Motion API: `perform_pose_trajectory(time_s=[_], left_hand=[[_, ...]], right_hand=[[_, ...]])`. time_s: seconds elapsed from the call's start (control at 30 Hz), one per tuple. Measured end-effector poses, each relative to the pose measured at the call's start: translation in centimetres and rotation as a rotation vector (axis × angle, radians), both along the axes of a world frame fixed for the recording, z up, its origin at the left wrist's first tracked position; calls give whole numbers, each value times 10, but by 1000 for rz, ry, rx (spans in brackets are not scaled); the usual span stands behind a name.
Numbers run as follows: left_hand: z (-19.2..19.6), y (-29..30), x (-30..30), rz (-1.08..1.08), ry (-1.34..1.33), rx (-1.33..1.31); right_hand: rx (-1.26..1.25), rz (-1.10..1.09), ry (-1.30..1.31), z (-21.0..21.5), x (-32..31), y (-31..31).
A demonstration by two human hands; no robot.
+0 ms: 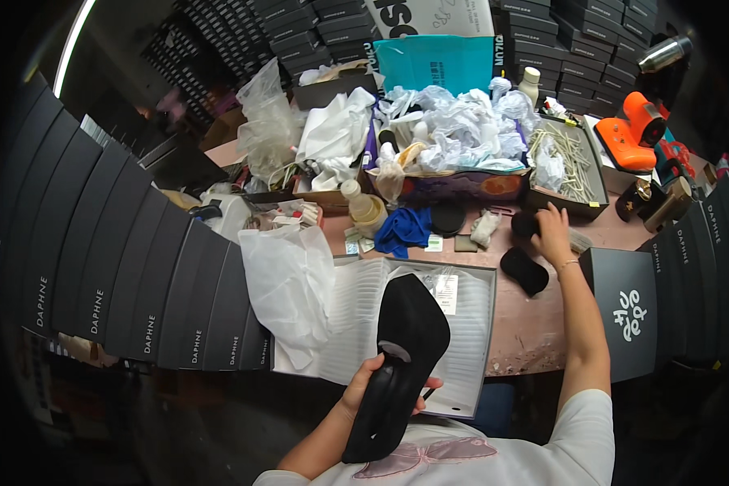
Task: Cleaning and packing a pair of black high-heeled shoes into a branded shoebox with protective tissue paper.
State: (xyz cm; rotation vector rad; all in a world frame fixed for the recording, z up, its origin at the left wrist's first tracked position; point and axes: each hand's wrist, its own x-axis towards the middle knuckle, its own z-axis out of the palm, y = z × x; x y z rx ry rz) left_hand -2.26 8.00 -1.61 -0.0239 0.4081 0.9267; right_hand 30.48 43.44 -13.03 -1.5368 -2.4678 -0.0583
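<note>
My left hand point(360, 389) grips a black shoe point(413, 324) by its middle, tilted over an open box. The shoe has a pointed front and a slim heel; its opening shows a pale patch inside. My right hand point(552, 235) reaches across the table with fingers bent against a round black pad point(525, 224), whose kind I cannot make out. Just nearer lies a black sponge-like piece point(524, 271), narrowed at the waist. The open shoe box point(482, 324) holds white ribbed lining, with a sheet of white tissue paper point(287, 283) over its left side.
Dark shoe boxes point(130, 259) stand in a row at left; a closed box point(624, 316) sits at right. Behind are a carton of crumpled paper point(454, 186), a tray of pale sticks point(571, 162), a blue cloth point(405, 231), a bottle point(364, 209) and an orange device point(624, 142).
</note>
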Motion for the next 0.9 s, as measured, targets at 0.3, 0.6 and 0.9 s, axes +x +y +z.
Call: perform_pose_trajectory(time_s=[0.3, 0.6, 0.9], left_hand=[[-11, -22, -2, 48, 137, -308], [-3, -73, -19, -308, 223, 0], [18, -104, -42, -333, 442, 206]], right_hand=[[271, 785, 414, 143, -97, -205], [277, 751, 508, 179, -102, -241], [280, 661, 520, 172, -131, -243]])
